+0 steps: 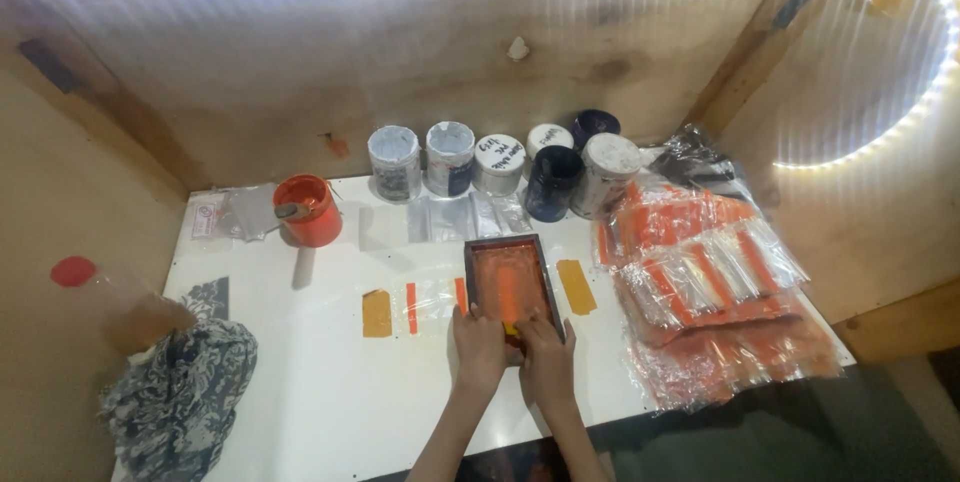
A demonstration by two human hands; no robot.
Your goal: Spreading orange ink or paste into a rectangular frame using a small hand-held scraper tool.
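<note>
Both hands sit side by side at the near edge of a small dark-framed printing screen [510,287] coated in orange ink. The left hand [480,347] and right hand [548,357] curl their fingers over something at that near edge; what exactly they grip cannot be told. The screen lies flat on the white table [330,392], directly beyond the hands. Stacked clear bags with orange stripes [715,292] lie to the right, and an orange ink tub [308,210] stands far left.
</note>
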